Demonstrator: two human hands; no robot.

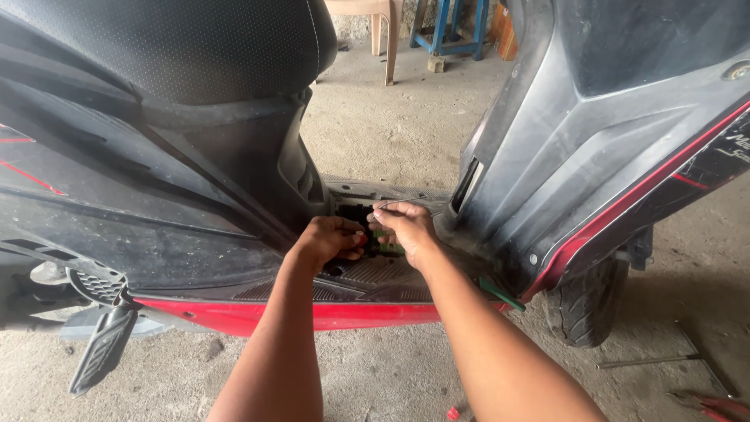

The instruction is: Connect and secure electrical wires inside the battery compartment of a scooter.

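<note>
A black and red scooter point(195, 187) stands side-on in front of me, seat at the left, front panel point(594, 125) at the right. Both my hands reach into an open compartment point(355, 212) in the footboard point(367, 277). My left hand point(328, 238) is curled, its fingers down inside the opening. My right hand point(406, 227) pinches a thin grey wire point(398, 204) above a green part point(388, 248) lying in the opening. What the left fingers hold is hidden.
A folded footrest point(98, 352) hangs at the lower left. The front tyre point(586, 301) is at the right. A long T-handle tool point(672, 359) and red-handled pliers point(723, 406) lie on the concrete floor. A plastic chair point(379, 31) and blue stool point(453, 27) stand behind.
</note>
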